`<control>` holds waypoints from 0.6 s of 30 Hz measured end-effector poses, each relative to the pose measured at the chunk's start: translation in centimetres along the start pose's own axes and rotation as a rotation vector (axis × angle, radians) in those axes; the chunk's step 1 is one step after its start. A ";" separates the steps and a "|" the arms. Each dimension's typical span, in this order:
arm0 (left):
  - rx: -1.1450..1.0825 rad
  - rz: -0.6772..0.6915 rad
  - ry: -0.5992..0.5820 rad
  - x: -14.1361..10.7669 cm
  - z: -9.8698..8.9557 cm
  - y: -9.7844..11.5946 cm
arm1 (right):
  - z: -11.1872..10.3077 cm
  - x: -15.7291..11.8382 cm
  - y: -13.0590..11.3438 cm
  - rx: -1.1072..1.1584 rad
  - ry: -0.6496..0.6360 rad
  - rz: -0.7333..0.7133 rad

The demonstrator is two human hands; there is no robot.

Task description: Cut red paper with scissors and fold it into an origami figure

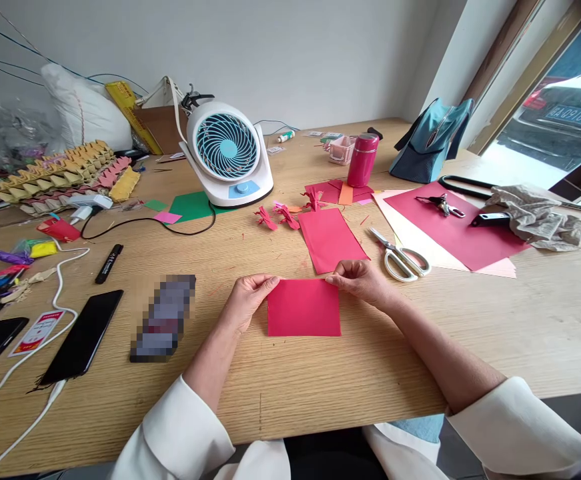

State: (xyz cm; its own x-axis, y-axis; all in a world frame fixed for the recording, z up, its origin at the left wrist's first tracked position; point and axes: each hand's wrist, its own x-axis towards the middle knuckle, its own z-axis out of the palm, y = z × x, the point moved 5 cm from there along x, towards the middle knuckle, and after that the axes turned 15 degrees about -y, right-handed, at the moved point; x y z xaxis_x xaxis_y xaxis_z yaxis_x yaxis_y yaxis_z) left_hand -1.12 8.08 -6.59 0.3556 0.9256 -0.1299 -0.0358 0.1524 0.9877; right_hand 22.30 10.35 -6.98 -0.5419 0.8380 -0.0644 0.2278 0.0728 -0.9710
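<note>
A red paper rectangle point(304, 308) lies near the table's front edge, between my hands. My left hand point(251, 298) pinches its upper left corner between thumb and fingers. At the upper right corner, my right hand point(359, 280) grips the same paper, thumb and bent fingers together. Just behind it is a larger red sheet point(332, 239), partly beside my right fingers. Small folded red paper pieces point(286, 215) sit behind that sheet on the left. White-handled scissors point(401, 257) rest to the right of my right hand, blades slightly apart.
Farther back stand a white fan point(227, 153), a pink bottle point(363, 160) and a teal bag point(431, 141). Large red paper point(450, 227) with keys lies at right. Phones point(83, 337), a black marker point(109, 264) and a white cable point(60, 280) occupy the left.
</note>
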 end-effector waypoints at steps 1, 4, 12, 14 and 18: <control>-0.014 -0.006 -0.006 0.0 0.0 -0.1 | 0.0 0.0 0.1 0.002 -0.001 0.002; -0.029 -0.018 -0.011 0.0 -0.1 -0.2 | -0.1 -0.1 0.1 0.003 -0.005 0.001; 0.064 -0.007 0.076 0.2 -0.7 -0.5 | 0.3 -0.8 -1.9 0.186 -0.070 -0.105; 0.056 0.028 0.099 0.2 -0.9 -0.4 | 0.6 -1.0 -2.3 0.163 -0.150 -0.147; 0.048 0.071 0.173 0.1 -1.4 -0.3 | 1.8 -1.4 -2.6 0.042 -0.310 -0.235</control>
State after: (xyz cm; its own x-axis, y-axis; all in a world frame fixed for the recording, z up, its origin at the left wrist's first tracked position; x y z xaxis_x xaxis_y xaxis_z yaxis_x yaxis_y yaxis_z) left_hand -2.36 8.64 -7.07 0.1876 0.9798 -0.0686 -0.0088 0.0715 0.9974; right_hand 21.03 8.05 -4.75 -0.7957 0.5973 0.1009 0.0385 0.2162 -0.9756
